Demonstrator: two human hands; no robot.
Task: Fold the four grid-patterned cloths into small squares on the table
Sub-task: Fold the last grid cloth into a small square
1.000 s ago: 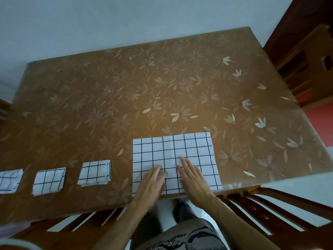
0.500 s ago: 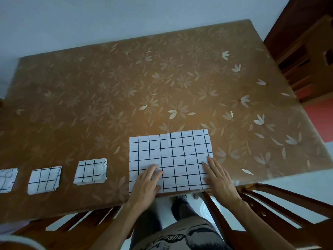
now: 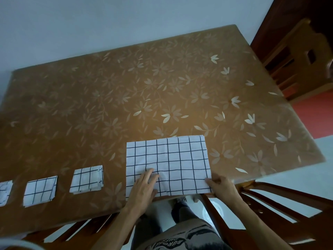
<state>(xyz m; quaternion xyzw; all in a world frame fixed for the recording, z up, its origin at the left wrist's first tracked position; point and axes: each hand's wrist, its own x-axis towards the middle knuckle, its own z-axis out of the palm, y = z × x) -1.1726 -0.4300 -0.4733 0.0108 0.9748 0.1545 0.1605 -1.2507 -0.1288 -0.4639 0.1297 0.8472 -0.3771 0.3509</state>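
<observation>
The only writing in view is the print on your shirt (image 3: 182,240), seen upside down at the bottom. "BUR" can be read and the rest cannot.

The large cloth (image 3: 173,159), white with a black grid, lies flat at the near edge of the worktop (image 3: 126,96), a little right of the middle. Its near hem sits right at that edge.

Your left hand (image 3: 144,184) rests flat on the cloth's near left part, fingers straight and slightly spread, pressing it down. Your right hand (image 3: 221,184) is at the cloth's near right corner. The thumb lies on top and the fingers curl at the hem, pinching that corner.

Three folded cloths lie in a row along the near edge, left of the large one and apart from each other. They are the first square (image 3: 88,179), the second square (image 3: 40,190) and the third square (image 3: 5,192), which the picture's left border cuts off.

A wooden chair (image 3: 273,204) stands at the near right.
</observation>
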